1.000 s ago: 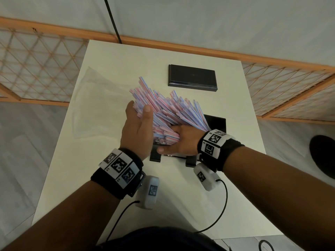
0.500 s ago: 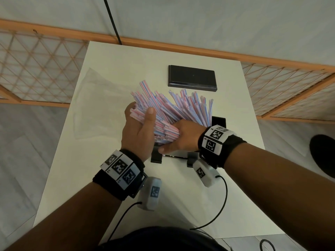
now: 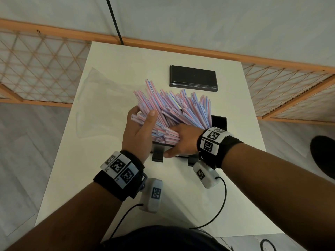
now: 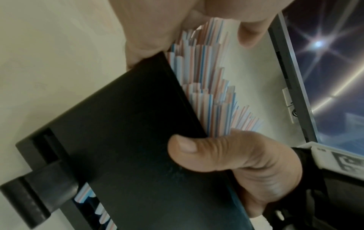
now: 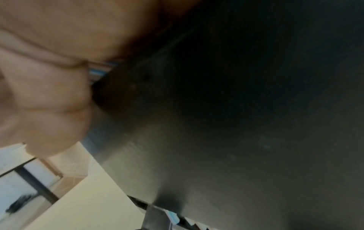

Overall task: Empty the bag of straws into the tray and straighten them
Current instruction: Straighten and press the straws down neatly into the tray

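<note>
A thick bundle of pink-and-blue striped straws (image 3: pixel 174 109) stands tilted in the black tray (image 3: pixel 219 121), fanning up and away from me. My left hand (image 3: pixel 140 131) grips the bundle's left side, thumb over the top. My right hand (image 3: pixel 183 142) holds the lower right of the bundle, its fingers buried among the straws. In the left wrist view the right thumb (image 4: pixel 206 149) presses on the tray's outer wall (image 4: pixel 118 140), with straws (image 4: pixel 206 93) rising behind it. The right wrist view is mostly dark tray wall (image 5: pixel 236 109). The empty clear bag (image 3: pixel 101 105) lies flat on the table's left.
A flat black rectangular lid or box (image 3: pixel 193 76) lies at the back of the white table (image 3: pixel 112 178). Wrist-camera cables (image 3: pixel 213 218) trail over the table's near edge. A wooden lattice railing (image 3: pixel 36 73) runs beside and behind the table.
The bundle has swung from leaning left to more upright and fanned toward the right. Both hands kept hold, and the left hand slid up its side.
</note>
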The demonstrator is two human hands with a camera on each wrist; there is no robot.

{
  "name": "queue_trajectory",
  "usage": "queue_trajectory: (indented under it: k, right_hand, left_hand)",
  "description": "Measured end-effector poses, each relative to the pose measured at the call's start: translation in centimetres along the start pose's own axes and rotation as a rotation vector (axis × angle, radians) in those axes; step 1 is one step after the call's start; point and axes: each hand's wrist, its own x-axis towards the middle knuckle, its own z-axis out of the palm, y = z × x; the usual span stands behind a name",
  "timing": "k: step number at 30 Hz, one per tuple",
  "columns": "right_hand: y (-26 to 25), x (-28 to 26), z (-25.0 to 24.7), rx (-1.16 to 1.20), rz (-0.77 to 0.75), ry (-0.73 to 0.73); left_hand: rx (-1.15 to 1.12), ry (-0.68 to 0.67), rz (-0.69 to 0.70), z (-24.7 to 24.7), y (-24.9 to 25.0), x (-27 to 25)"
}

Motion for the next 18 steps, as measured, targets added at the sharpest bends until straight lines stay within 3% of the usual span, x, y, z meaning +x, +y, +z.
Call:
queue_trajectory:
  k: [8, 13, 18]
  right_hand:
    - [0.3, -0.2, -0.4, 0.094, -0.088, 0.076]
    - [-0.3, 0.2, -0.1, 0.000, -0.072, 0.153]
    - [-0.7, 0.4, -0.4, -0.062, 0.000, 0.037]
  left_hand:
    - [-0.082, -0.026, 0.003, -0.4, 0.3, 0.0]
    - [-0.100, -0.021, -0.020, -0.3, 0.4, -0.1]
    - [-0.114, -0.020, -0.023, -0.2, 0.5, 0.1]
